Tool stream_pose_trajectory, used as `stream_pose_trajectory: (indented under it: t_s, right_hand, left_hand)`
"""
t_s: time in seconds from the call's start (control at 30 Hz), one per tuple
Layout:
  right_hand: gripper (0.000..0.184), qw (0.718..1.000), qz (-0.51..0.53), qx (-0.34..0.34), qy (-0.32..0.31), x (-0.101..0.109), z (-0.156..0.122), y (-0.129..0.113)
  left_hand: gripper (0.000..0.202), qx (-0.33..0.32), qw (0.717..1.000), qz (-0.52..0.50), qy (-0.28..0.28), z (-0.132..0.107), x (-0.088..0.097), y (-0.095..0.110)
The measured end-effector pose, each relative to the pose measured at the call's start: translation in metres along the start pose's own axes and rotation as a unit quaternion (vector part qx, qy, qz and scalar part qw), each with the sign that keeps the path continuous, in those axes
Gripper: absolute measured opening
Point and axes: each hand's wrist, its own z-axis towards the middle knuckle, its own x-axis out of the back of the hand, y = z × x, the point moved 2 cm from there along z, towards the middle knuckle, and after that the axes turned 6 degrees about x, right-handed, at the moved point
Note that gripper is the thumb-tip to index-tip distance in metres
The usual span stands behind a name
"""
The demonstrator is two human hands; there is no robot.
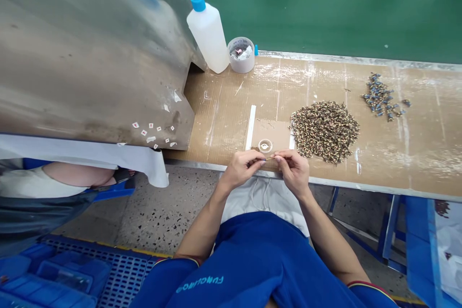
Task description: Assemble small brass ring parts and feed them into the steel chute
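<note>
Over the table's front edge, my left hand is closed in a pinch on a tiny dark-blue piece. Facing it, my right hand pinches a thin gold-coloured pin, whose left end meets the blue piece between the fingertips. Just beyond the fingers lies a small round white dish with a pale blob in it. To the right of my right hand is a big heap of small brass-and-dark metal parts. A smaller pile of blue-and-brass parts lies farther right.
Cardboard covers the table. A white squeeze bottle with a blue nozzle leans beside a tape-roll cup of scraps. A metal housing stands left, and a green surface runs behind. Another person's arm shows at left.
</note>
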Motion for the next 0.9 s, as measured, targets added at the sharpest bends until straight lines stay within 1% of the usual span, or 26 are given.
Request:
stream_pose_trajectory:
  t_s: [0.17, 0.37, 0.53, 0.6, 0.67, 0.77, 0.9]
  right_hand:
    - [0.018, 1.000, -0.003, 0.021, 0.003, 0.000, 0.000, -0.002]
    - [0.020, 1.000, 0.003, 0.011, 0.002, -0.001, 0.001, -0.004]
    - [0.020, 0.998, 0.007, 0.049, 0.041, 0.004, 0.013, -0.010]
    - [0.021, 0.997, -0.008, 0.068, 0.044, 0.006, 0.020, -0.012]
    - [0.023, 0.995, -0.041, 0.084, 0.031, 0.008, 0.027, -0.014]
    - [0.022, 0.991, -0.094, 0.097, -0.006, 0.007, 0.034, -0.016]
    - [0.020, 0.985, -0.130, 0.094, -0.063, 0.002, 0.035, -0.016]
  left_hand:
    - [0.017, 0.007, 1.000, -0.009, 0.005, 0.000, -0.001, 0.000]
    - [0.020, 0.035, 0.999, -0.028, 0.001, -0.001, -0.001, -0.001]
    - [0.019, 0.073, 0.994, -0.078, 0.009, -0.003, -0.001, -0.002]
    - [0.020, 0.080, 0.993, -0.089, 0.011, -0.003, -0.001, -0.002]
    - [0.021, 0.087, 0.992, -0.096, 0.009, -0.002, -0.001, -0.001]
    - [0.022, 0.098, 0.989, -0.108, 0.005, -0.002, 0.000, 0.000]
    - [0.022, 0.102, 0.988, -0.116, 0.006, -0.002, 0.001, 0.000]
